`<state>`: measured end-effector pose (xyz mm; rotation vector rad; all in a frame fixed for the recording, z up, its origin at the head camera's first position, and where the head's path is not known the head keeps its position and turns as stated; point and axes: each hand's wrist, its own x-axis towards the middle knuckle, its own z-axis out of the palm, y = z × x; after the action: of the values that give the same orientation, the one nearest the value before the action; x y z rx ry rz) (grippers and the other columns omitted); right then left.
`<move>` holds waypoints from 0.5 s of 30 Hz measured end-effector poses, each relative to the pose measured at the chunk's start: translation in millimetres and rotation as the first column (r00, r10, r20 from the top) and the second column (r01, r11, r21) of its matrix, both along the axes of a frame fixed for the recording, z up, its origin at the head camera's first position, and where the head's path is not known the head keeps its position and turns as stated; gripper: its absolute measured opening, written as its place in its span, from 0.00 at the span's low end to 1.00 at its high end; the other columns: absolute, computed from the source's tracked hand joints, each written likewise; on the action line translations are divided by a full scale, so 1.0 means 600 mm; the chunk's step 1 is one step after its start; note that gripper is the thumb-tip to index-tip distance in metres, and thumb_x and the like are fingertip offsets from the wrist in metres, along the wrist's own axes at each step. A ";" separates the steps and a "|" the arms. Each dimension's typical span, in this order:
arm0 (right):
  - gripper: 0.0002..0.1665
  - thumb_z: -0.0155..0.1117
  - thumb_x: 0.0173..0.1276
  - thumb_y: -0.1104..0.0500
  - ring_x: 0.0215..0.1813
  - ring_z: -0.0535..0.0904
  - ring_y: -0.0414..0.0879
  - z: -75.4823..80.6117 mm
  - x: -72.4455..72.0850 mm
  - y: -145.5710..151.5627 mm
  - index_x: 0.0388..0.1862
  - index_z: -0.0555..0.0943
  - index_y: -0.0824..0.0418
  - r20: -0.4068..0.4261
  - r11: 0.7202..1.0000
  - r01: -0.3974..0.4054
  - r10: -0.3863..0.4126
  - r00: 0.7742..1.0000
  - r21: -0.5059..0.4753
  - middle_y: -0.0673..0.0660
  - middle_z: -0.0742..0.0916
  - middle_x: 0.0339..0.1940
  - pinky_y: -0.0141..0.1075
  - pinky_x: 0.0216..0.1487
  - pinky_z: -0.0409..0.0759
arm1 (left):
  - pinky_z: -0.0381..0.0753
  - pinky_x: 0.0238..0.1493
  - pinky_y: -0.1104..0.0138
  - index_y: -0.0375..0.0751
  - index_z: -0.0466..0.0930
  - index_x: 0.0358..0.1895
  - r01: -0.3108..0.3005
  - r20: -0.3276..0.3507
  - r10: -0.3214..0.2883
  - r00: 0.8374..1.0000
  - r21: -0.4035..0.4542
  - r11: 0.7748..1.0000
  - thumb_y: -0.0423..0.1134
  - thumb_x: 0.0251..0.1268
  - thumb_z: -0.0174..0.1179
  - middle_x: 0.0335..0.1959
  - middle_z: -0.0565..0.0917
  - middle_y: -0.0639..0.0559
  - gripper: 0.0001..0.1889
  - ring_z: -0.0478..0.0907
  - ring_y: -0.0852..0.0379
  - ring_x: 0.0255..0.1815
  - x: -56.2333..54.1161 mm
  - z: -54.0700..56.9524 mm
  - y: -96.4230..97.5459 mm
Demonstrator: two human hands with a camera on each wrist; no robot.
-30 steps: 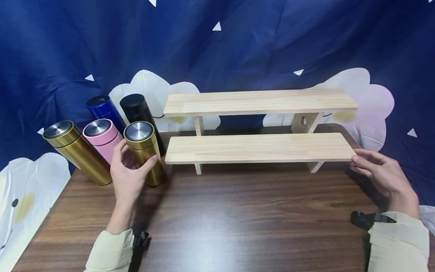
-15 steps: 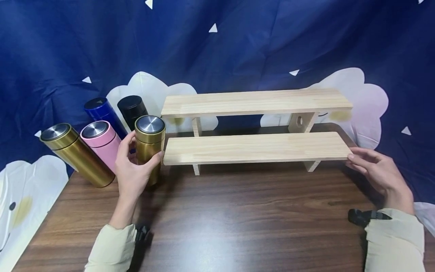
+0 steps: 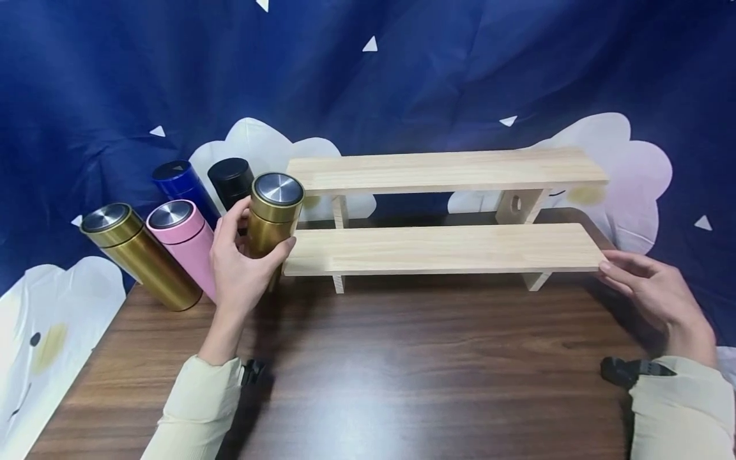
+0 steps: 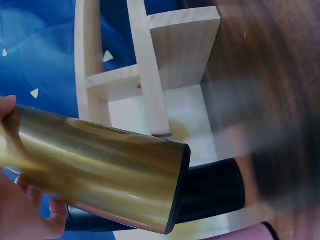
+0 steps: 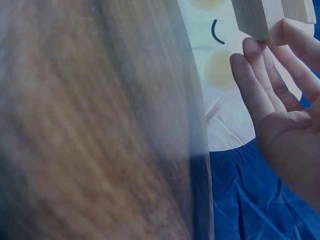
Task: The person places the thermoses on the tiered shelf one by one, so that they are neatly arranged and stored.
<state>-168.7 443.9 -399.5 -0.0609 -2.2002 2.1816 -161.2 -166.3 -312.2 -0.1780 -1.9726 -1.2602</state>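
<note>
My left hand point(image 3: 244, 268) grips a gold vacuum flask point(image 3: 270, 220) with a brushed-metal lid, thumb on one side and fingers on the other. In the left wrist view the dark base of this gold flask point(image 4: 100, 170) is off the table, in front of a black flask point(image 4: 215, 192). It is at the left end of a two-tier wooden shelf point(image 3: 448, 249), covering part of the lower board's corner. At the opposite end, my right hand point(image 3: 658, 294) pinches the lower board's right corner; in the right wrist view its fingertips point(image 5: 252, 45) lie against the board's end point(image 5: 267, 22).
To the left stand another gold flask point(image 3: 146, 262), a pink flask point(image 3: 184, 239), a blue flask point(image 3: 186, 185) and the black flask point(image 3: 230, 179), close together. A blue patterned cloth point(image 3: 425, 76) hangs behind the brown wooden table point(image 3: 431, 358).
My left hand has raised the gold flask off the table and carried it rightward to the shelf's left end. The right hand keeps its place at the board's corner.
</note>
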 end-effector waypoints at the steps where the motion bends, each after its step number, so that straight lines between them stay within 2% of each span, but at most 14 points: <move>1: 0.15 0.64 0.72 0.67 0.40 0.86 0.31 0.001 0.001 0.001 0.44 0.87 0.45 0.003 1.000 0.008 -0.008 1.000 0.016 0.43 0.90 0.37 0.22 0.41 0.80 | 0.70 0.44 0.66 0.41 0.78 0.65 -0.002 -0.004 0.002 1.000 -0.009 1.000 0.30 0.41 0.80 0.49 0.79 0.49 0.40 0.70 0.63 0.50 -0.006 -0.004 -0.003; 4: 0.15 0.65 0.71 0.67 0.40 0.86 0.32 0.000 0.002 0.004 0.43 0.87 0.46 0.011 1.000 0.016 -0.016 1.000 -0.012 0.43 0.90 0.37 0.23 0.41 0.80 | 0.70 0.45 0.67 0.46 0.79 0.65 -0.014 -0.015 0.014 1.000 -0.032 0.999 0.34 0.41 0.81 0.50 0.80 0.48 0.40 0.72 0.61 0.51 -0.018 -0.007 -0.009; 10: 0.15 0.68 0.69 0.66 0.40 0.86 0.30 -0.001 0.001 0.005 0.43 0.87 0.45 0.007 0.998 0.039 -0.040 0.999 0.056 0.40 0.89 0.38 0.22 0.41 0.80 | 0.72 0.48 0.65 0.50 0.79 0.66 -0.025 -0.027 0.023 0.999 -0.069 0.997 0.39 0.42 0.81 0.51 0.81 0.50 0.40 0.74 0.59 0.53 -0.026 0.003 -0.007; 15: 0.17 0.66 0.69 0.71 0.41 0.87 0.33 -0.002 -0.002 0.001 0.43 0.88 0.49 -0.013 0.999 0.023 -0.024 1.000 -0.032 0.43 0.89 0.38 0.24 0.42 0.81 | 0.72 0.49 0.61 0.49 0.78 0.66 -0.027 -0.029 0.025 0.999 -0.094 0.995 0.40 0.42 0.81 0.52 0.80 0.49 0.40 0.74 0.58 0.54 -0.033 0.011 -0.004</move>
<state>-170.1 444.2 -400.9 -0.0729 -2.1467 2.1988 -181.1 -168.9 -305.5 -0.2151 -2.0055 -1.1426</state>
